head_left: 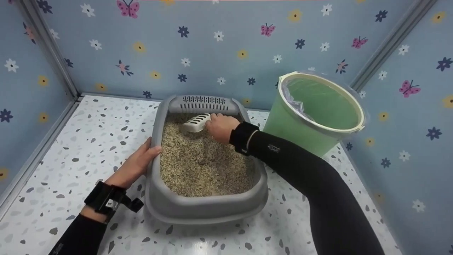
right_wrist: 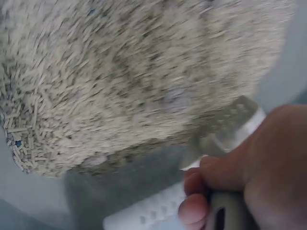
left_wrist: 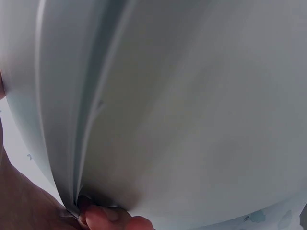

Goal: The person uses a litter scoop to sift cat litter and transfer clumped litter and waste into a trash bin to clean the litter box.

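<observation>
Head view: a grey litter tray [head_left: 207, 209] sits squarely before the person on a speckled surface [head_left: 88, 141], placed, I'd say, so that both arms can reach it from the near end. Inside, sandy-coloured litter [head_left: 187, 159] covers most of the bottom, with a darker, hollowed patch right of the middle.

The right hand [head_left: 222, 128] is closed around the handle of a pale slotted scoop [head_left: 195, 123], which is at the far end of the tray, low over the litter. The slots presumably let loose grains fall through. The right wrist view is smeared there, so I can't tell whether the scoop carries anything.

The left hand [head_left: 139, 161] grips the tray's left side, thumb over the rim and fingers outside; the left wrist view has fingertips tucked at the lip. That hold likely keeps the tray from sliding while the other arm works.

A green bucket [head_left: 297, 131] lined with a clear bag [head_left: 292, 99] stands just beside the tray, by the right arm, probably for an easy reach.
</observation>
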